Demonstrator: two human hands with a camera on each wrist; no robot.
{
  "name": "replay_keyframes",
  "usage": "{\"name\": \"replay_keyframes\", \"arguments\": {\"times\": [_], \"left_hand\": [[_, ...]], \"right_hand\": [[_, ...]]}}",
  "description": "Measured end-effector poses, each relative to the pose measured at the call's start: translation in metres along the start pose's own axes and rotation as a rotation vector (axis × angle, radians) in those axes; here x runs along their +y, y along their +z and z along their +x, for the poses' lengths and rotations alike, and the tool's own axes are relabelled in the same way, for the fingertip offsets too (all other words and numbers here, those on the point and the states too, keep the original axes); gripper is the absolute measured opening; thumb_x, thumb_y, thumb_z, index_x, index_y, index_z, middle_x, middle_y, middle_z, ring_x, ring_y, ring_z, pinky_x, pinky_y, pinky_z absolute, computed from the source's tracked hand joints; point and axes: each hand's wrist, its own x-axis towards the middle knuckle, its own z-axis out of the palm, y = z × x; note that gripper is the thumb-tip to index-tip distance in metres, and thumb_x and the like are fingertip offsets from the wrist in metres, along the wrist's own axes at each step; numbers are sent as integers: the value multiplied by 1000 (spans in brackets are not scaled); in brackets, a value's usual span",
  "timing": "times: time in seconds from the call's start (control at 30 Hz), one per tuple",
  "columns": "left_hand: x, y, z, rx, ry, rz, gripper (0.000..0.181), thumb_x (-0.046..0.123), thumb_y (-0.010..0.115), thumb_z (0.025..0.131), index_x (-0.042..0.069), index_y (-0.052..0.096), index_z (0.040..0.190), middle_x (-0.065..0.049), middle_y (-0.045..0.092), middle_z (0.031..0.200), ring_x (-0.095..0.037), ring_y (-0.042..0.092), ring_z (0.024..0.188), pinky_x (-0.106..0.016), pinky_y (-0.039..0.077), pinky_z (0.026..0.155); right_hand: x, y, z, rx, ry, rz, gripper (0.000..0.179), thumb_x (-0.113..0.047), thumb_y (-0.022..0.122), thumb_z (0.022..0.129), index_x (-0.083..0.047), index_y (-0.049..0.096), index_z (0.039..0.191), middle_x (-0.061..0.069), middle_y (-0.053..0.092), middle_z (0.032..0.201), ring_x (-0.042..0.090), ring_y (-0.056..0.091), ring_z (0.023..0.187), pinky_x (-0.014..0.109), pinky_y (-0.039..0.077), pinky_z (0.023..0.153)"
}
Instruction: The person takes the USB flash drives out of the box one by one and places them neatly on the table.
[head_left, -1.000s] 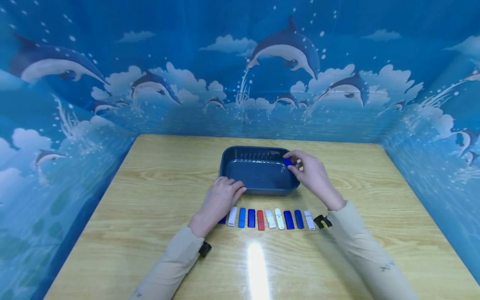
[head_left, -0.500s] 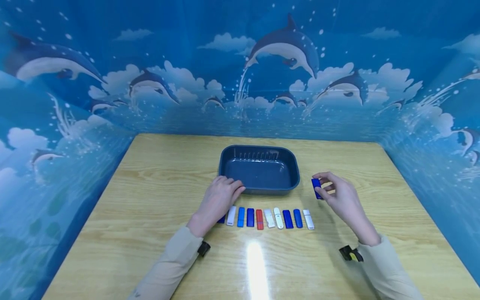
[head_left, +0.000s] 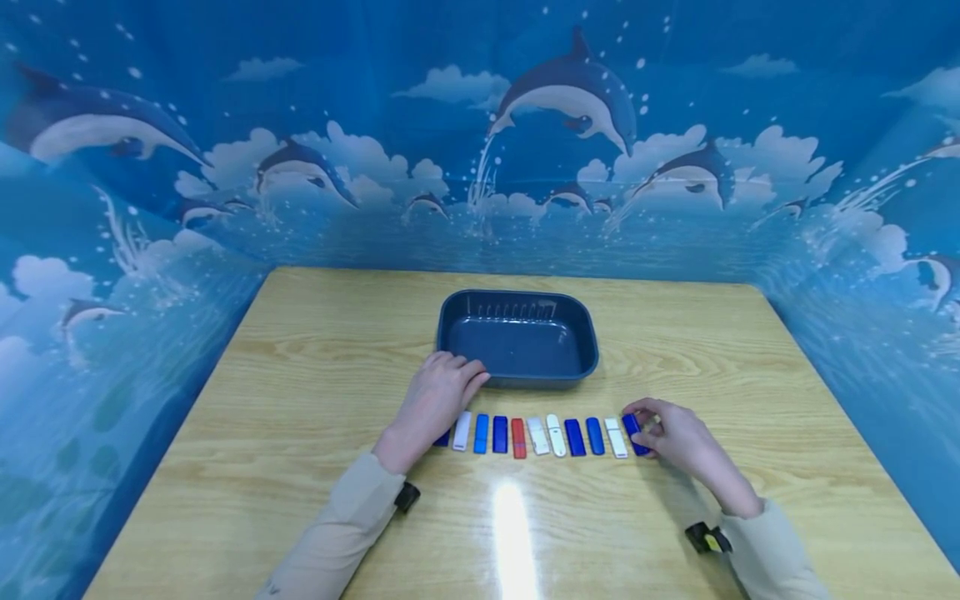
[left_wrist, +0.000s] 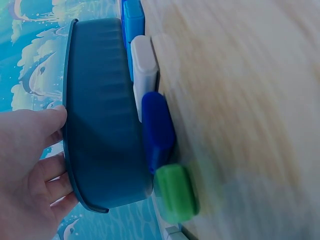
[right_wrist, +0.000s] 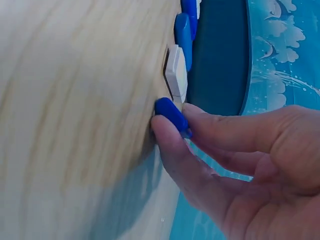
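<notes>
In the head view my right hand [head_left: 678, 437] pinches a blue USB stick [head_left: 631, 427] at the right end of a row of USB sticks. The right wrist view shows the thumb and a finger on the two sides of this blue USB stick [right_wrist: 170, 113], low at the tabletop beside a white USB stick [right_wrist: 177, 72]. My left hand [head_left: 438, 396] holds the near left rim of a dark blue plastic tray [head_left: 525, 382], fingers hooked over its edge. Part of the row is hidden behind that hand; the left wrist view shows a green USB stick [left_wrist: 176, 194] there.
The row runs along the wooden table [head_left: 360, 333] in front of the tray, with a red USB stick [head_left: 518, 439] near its middle and several blue and white ones. A blue curtain [head_left: 375, 233] with dolphins encloses the back and sides.
My right hand has carried the blue USB stick out of the tray, rightward and toward me, down to the row's right end. My left hand has stayed on the tray rim.
</notes>
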Motion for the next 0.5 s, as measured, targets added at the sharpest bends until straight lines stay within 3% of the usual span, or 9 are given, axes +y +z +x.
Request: {"name": "replay_keyframes", "arguments": {"times": [0.5], "left_hand": [[0, 2, 1, -3, 1, 11, 24, 31, 59, 104, 15, 76, 109, -2, 76, 102, -21, 70, 96, -43, 48, 106]], "right_hand": [[5, -1, -3, 31, 24, -68, 32, -2, 74, 89, 2, 67, 120, 13, 67, 101, 11, 61, 60, 25, 51, 51]]}}
